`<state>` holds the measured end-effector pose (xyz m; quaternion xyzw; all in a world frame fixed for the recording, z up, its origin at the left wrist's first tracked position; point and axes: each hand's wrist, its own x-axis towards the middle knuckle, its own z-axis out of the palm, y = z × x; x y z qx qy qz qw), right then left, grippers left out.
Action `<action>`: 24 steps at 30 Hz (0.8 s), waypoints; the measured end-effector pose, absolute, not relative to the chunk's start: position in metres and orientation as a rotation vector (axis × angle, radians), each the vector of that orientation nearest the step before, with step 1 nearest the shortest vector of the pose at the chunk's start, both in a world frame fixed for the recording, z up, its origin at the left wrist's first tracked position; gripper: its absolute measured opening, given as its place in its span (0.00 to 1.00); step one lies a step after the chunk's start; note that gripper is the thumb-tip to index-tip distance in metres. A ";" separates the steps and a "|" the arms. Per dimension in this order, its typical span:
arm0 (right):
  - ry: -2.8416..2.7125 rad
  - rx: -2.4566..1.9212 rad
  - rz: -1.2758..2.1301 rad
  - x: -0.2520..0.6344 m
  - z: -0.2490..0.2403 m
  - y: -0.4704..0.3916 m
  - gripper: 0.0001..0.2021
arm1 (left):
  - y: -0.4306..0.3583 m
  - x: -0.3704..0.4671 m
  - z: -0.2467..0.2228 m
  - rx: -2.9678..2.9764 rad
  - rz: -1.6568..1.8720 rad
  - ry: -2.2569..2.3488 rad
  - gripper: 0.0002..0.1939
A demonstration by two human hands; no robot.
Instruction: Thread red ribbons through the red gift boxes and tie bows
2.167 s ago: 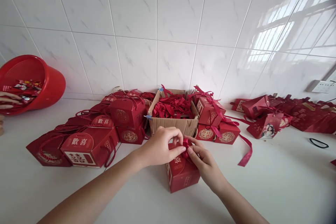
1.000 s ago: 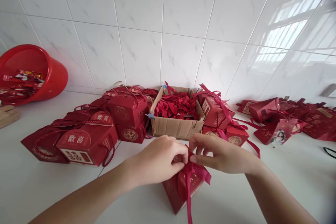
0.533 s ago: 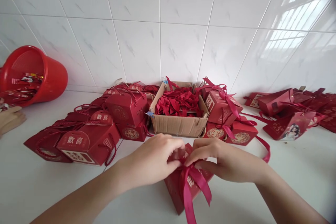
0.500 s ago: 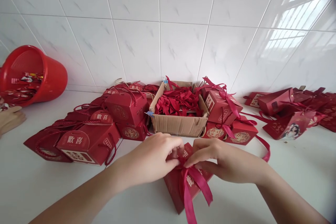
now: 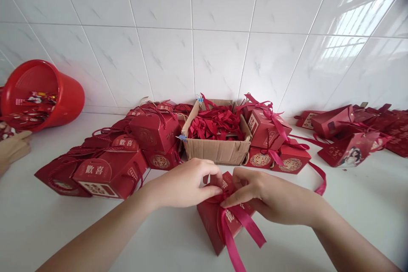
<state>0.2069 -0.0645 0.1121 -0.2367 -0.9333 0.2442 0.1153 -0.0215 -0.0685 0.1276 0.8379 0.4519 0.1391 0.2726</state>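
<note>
A red gift box (image 5: 212, 225) with gold characters rests on the white surface in front of me. Pink-red ribbon (image 5: 250, 225) runs over its top, two long tails hanging down its near side. My left hand (image 5: 197, 181) is at the box's top left, thumb and fingers closed on the ribbon near its knot. From the right, my right hand (image 5: 258, 193) pinches the ribbon at the same knot, thumb and index finger together. The fingers partly hide the knot.
Behind the hands stands a cardboard box (image 5: 216, 151) of red ribbons. Stacked red boxes (image 5: 110, 170) are on the left, more boxes (image 5: 269, 129) on the right. A red basket (image 5: 68, 100) lies tipped at far left beside another person's hand (image 5: 15, 148). Flatter red boxes (image 5: 353, 151) lie far right.
Both hands remain at the knot; my left thumb and fingers have shifted slightly. The ribbon tails have swung a little to the right. The view has moved slightly.
</note>
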 end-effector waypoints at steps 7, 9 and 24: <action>-2.710 -0.675 0.776 0.208 0.113 -0.067 0.27 | -0.070 -0.020 0.127 2.228 0.299 1.147 0.01; -2.712 -0.684 0.791 0.208 0.113 -0.068 0.27 | -0.069 -0.019 0.126 2.208 0.297 1.144 0.01; -2.760 -0.651 0.929 0.211 0.108 -0.062 0.25 | -0.062 -0.018 0.123 2.180 0.273 1.188 0.12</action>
